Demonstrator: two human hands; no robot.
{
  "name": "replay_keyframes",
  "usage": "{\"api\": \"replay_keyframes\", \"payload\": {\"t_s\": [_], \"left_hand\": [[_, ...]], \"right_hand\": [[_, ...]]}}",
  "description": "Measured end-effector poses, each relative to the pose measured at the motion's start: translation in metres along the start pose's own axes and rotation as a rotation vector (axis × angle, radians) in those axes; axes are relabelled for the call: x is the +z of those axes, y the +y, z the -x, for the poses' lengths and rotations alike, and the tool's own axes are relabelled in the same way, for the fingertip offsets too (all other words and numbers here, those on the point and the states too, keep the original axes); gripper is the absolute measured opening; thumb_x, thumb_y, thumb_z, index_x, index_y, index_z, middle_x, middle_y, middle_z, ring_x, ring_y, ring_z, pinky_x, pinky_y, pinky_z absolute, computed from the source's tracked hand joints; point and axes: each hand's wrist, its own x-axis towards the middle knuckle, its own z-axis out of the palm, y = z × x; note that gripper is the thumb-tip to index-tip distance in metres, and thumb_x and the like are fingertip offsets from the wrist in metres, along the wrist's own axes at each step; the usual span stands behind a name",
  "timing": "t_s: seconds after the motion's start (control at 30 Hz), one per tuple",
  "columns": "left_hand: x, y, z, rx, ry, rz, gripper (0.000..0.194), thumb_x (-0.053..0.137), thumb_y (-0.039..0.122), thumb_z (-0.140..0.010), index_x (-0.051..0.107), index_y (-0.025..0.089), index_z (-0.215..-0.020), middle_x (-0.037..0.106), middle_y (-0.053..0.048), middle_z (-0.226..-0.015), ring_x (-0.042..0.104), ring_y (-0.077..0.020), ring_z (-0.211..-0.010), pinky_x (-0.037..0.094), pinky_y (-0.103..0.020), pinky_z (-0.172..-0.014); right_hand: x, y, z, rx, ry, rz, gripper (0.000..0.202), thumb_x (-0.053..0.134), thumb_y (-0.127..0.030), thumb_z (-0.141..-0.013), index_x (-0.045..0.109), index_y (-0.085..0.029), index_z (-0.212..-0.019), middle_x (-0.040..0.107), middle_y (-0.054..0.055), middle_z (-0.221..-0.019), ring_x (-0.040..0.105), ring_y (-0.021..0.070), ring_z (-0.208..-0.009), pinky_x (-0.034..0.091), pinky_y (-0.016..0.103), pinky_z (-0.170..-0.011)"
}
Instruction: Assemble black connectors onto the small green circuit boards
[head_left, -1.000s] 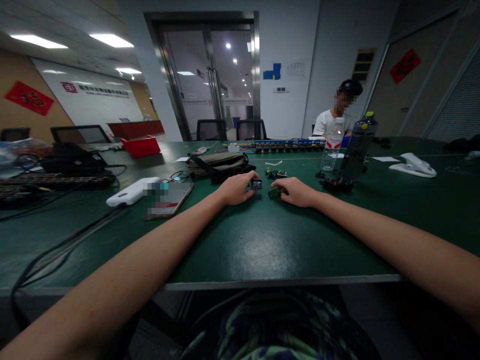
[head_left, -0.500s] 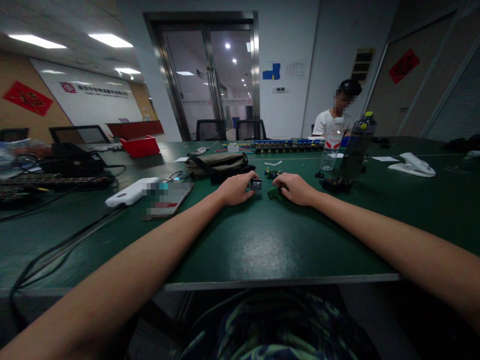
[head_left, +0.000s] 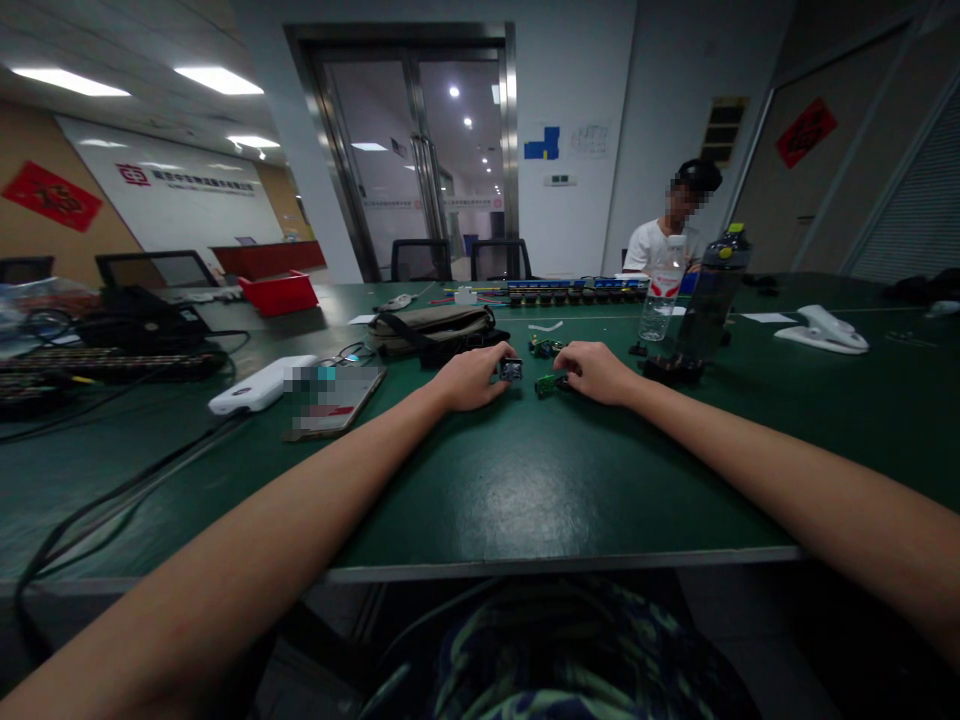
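My left hand (head_left: 474,378) is closed on a small dark and silvery part (head_left: 511,369), which shows between the thumb and fingers. Facing it, my right hand (head_left: 598,374) pinches a small green circuit board (head_left: 547,384) that sticks out to the left of the fingertips. The two held pieces are a short gap apart, just over the green table (head_left: 517,490). Just beyond my right fingertips, another small green electronic piece (head_left: 544,347) lies on the table. The fine details of these parts are too small to tell.
A grey pouch (head_left: 435,328) lies behind my left hand. Phone (head_left: 337,400) and white device (head_left: 262,384) are at left. A clear bottle (head_left: 661,300) and dark bottle (head_left: 712,300) stand at right, near a white stand (head_left: 825,332). A person (head_left: 660,240) sits across.
My right hand has shifted slightly, and the green board in it has tilted a little. My left hand looks much the same.
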Motion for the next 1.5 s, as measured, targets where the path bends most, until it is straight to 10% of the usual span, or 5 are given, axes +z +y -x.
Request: {"api": "replay_keyframes", "payload": {"t_s": [1.5], "left_hand": [[-0.0016,0.0025,-0.0009,-0.011,-0.005,-0.007,0.042,0.058,0.034,-0.086,0.050,0.022,-0.125,0.068,-0.008,-0.118,0.067,-0.0272,-0.107,0.051,-0.038,-0.092]], "right_hand": [[-0.0050,0.0067,-0.0016,-0.015,0.042,0.043,0.012,0.064,-0.006,-0.078,0.070,-0.016,-0.080,0.067,0.004,-0.082,0.059,0.0153,-0.076,0.043,0.026,-0.075]]}}
